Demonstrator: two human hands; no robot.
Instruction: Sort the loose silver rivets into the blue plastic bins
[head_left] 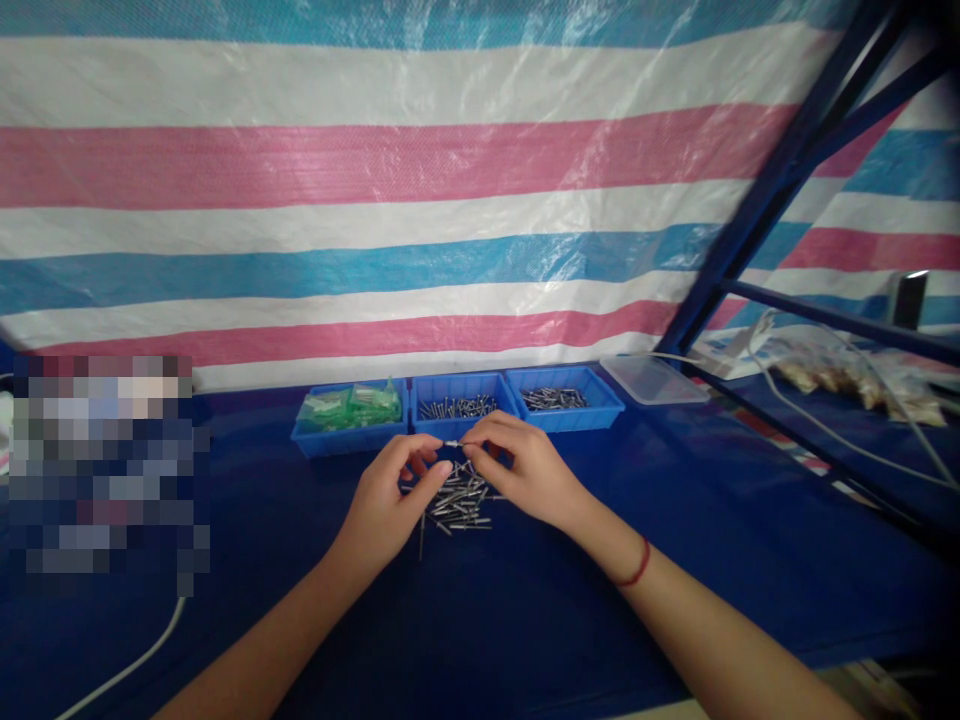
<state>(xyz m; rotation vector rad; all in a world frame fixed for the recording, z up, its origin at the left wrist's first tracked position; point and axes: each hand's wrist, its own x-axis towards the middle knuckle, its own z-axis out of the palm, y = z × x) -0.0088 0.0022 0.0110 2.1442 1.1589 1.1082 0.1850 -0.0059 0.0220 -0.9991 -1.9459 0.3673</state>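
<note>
A small silvery blind rivet point(452, 444) lies level between my two hands, above a loose pile of rivets point(459, 503) on the blue table. My right hand point(521, 465) pinches its right end between thumb and forefinger. At the other end are the curled fingers of my left hand point(397, 485), the forefinger touching it and the thumb a little lower. Behind my hands stand three blue bins in a row. The middle bin point(424, 392) has metal pins or screws in it, the right bin point(606, 408) similar metal pieces, and the left bin point(319, 443) green-and-clear plastic pieces.
A clear plastic lid point(652, 380) lies right of the bins. A dark blue metal frame point(750, 225) rises at the right, with white cables and bagged parts point(855, 380) behind it. Another white cable point(142, 655) runs at the left, near a blurred-out area. Striped sheeting point(375, 165) hangs behind.
</note>
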